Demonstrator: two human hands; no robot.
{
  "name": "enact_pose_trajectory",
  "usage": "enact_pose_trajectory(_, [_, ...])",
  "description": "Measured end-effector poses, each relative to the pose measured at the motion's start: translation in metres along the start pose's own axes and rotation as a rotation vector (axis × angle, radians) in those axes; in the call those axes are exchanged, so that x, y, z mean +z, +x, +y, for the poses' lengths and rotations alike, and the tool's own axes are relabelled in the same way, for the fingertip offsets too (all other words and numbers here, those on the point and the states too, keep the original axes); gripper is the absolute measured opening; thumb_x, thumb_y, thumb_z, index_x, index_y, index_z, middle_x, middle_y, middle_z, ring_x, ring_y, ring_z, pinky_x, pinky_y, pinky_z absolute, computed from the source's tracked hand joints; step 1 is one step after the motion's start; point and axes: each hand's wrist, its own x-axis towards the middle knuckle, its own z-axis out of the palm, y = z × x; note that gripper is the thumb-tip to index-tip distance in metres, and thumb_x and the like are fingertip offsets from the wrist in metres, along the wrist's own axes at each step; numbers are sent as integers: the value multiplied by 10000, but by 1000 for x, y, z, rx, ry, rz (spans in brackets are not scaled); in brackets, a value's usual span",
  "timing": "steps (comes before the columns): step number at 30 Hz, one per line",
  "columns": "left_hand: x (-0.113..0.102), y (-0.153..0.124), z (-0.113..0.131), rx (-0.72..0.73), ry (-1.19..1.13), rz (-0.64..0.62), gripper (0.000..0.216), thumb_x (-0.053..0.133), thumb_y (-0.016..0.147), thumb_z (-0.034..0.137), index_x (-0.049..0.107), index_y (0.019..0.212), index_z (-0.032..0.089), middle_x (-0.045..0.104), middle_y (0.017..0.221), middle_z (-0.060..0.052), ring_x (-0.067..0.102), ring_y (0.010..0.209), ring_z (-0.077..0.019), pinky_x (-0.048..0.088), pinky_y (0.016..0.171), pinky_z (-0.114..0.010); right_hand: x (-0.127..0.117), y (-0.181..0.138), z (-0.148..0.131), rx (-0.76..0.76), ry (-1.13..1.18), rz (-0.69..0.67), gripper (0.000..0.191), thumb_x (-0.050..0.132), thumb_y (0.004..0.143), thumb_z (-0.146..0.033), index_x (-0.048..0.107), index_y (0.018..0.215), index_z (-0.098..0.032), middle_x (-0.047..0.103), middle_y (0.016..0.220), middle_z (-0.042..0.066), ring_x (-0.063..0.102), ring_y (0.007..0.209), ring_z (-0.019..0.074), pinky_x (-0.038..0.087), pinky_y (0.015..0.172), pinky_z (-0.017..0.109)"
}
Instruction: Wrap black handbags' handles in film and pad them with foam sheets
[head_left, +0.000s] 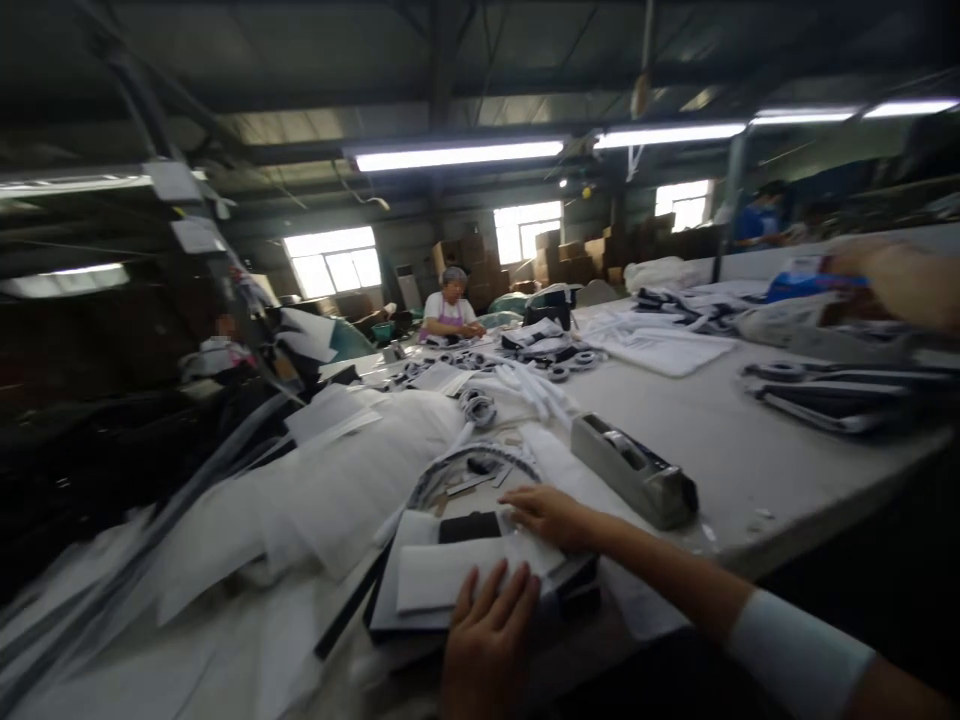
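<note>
In front of me on the table lies a flat bundle of white and dark pieces, with a folded white sheet (450, 575) and a dark patch (469, 527) on top. My left hand (491, 630) rests palm down on its near edge, fingers spread over the white sheet. At the bundle's far right side is my right hand (553, 517), its fingers stretched out beside the dark patch and what looks like clear film. Just behind the bundle sits a round grey-rimmed container (469, 458) with small scraps in it. A grey tape dispenser (634, 470) stands right of my right hand.
White sheet material (337, 480) is heaped at left. Rolled strips (478, 407) and more pieces cover the table's middle. Dark-and-white bundles (825, 395) lie at right. A co-worker (450, 308) sits across the table; another person's blurred arm (907, 280) reaches in at right.
</note>
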Motion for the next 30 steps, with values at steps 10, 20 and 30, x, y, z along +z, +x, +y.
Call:
enact_pose_trajectory(10, [-54, -17, -53, -28, -12, -176, 409, 557, 945, 220, 528, 1353, 211, 643, 1336, -49, 560, 1282, -232, 517, 1035, -486, 27, -91, -23, -229, -301, 144, 643, 616, 878, -238, 412, 1484, -300, 494, 1476, 27, 466, 1350, 287, 401, 1124, 511])
enact_pose_trajectory(20, [-64, -51, -109, 78, -12, -425, 498, 570, 947, 235, 431, 1425, 213, 584, 1404, -64, 489, 1341, -232, 460, 1091, -469, 49, -95, -5, -330, -538, 285, 622, 424, 930, -106, 329, 1527, -254, 410, 1533, 9, 432, 1377, 218, 438, 1093, 411])
enact_pose_trajectory(30, [-34, -77, -101, 66, 49, -169, 418, 456, 982, 135, 484, 1399, 138, 619, 1364, -76, 534, 1308, -229, 543, 1018, -393, 92, -124, -64, -63, 438, 277, 410, 597, 916, -192, 635, 1302, -323, 703, 1218, 29, 685, 1085, 235, 571, 932, 290])
